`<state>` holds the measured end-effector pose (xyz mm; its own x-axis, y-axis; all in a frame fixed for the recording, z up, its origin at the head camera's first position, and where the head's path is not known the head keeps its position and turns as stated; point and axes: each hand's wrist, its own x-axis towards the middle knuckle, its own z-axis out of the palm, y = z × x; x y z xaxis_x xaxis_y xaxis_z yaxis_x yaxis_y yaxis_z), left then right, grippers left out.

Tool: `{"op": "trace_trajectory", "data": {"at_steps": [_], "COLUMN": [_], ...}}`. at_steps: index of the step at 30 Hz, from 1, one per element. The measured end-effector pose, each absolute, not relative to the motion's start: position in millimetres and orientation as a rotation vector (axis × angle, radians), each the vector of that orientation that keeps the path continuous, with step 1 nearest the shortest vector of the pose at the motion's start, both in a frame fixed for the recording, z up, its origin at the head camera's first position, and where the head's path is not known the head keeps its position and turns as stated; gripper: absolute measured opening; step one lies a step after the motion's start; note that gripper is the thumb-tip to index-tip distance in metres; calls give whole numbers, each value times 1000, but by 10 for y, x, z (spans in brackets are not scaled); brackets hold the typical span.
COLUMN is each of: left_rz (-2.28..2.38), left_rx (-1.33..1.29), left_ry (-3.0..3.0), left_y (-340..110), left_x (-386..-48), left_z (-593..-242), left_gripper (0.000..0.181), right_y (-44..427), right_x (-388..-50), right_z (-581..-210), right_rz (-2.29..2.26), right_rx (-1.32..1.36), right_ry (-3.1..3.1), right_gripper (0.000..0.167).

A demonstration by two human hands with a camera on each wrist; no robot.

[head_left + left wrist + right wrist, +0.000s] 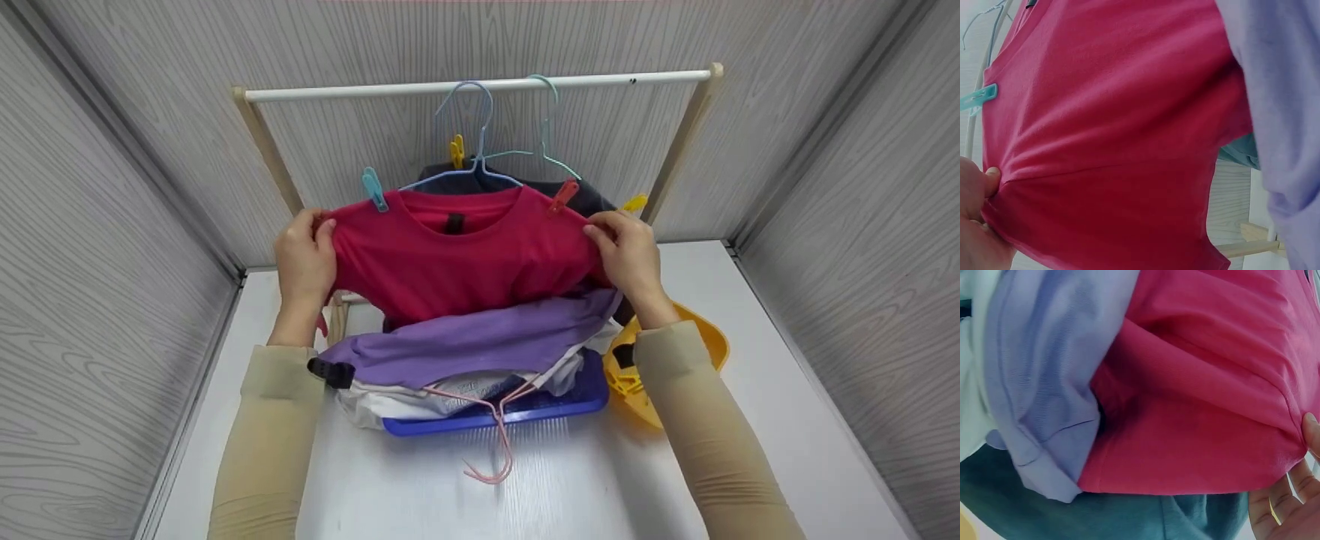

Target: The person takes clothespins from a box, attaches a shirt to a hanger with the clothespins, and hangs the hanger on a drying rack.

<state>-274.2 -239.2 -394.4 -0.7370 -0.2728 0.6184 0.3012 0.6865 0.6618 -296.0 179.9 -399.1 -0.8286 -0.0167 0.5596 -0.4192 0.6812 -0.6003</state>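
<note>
A red T-shirt (457,262) hangs on a blue wire hanger (480,142) from the white rail. A teal clothespin (373,189) sits on its left shoulder area and a red clothespin (564,196) on its right. My left hand (306,255) pinches the shirt at the left shoulder seam, thumb in front; the left wrist view shows the fabric (1100,140) drawn toward that thumb. On the other side my right hand (626,251) pinches the right shoulder. In the right wrist view, the fingers (1297,489) lie behind the red sleeve (1202,455).
Behind hangs a dark garment (592,195) on a green hanger (547,127) with yellow clothespins. In front, purple (480,337) and white clothes with a pink hanger (499,427) lie over a blue basket (495,416). A yellow container (709,337) with clothespins stands at right.
</note>
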Motion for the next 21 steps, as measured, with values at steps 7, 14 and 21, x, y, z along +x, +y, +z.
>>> {"op": "trace_trajectory", "data": {"at_steps": [7,14,21], "left_rz": [-1028,-1060,-1094], "left_rx": [79,200,272], "left_ry": [-2195,-2226,-2169], "left_y": [-2372,-2334,-2276], "left_x": [-2848,-2933,-3006], "left_z": [-3820,-3735,-3621], "left_gripper": [19,21,20], "right_y": [1765,1720,1680], "right_x": [-3044,-3082,-3081], "right_z": [-3840,-3787,-3710], "right_rz": [1032,1028,1033], "right_rx": [306,264,241], "right_ry": [-2351,-2338,-2257], "right_gripper": [16,17,15]}}
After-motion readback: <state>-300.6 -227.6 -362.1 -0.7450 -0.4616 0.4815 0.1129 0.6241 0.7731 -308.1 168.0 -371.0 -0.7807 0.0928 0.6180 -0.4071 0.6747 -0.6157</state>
